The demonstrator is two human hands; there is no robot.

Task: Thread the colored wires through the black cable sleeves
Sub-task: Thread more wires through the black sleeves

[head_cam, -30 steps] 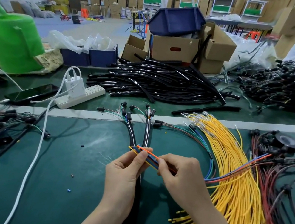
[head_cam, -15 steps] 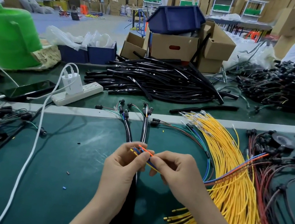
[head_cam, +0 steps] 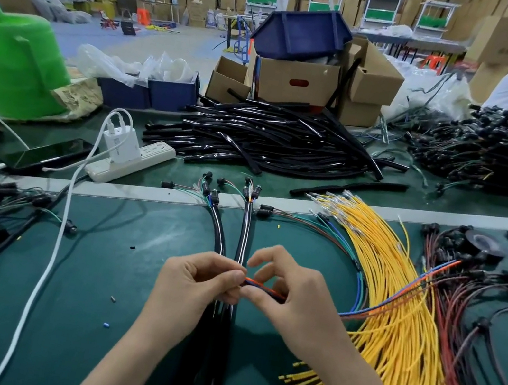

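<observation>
Now | my left hand (head_cam: 195, 284) pinches wires (head_cam: 259, 284) over sleeves (head_cam: 241, 242) | my right hand (head_cam: 292, 304) grips them just right of sleeves, index lifted

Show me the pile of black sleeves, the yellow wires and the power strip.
pile of black sleeves (head_cam: 275, 141), head view, middle of the heap
yellow wires (head_cam: 395, 346), head view, middle of the bundle
power strip (head_cam: 159, 152), head view, bare far end
</observation>
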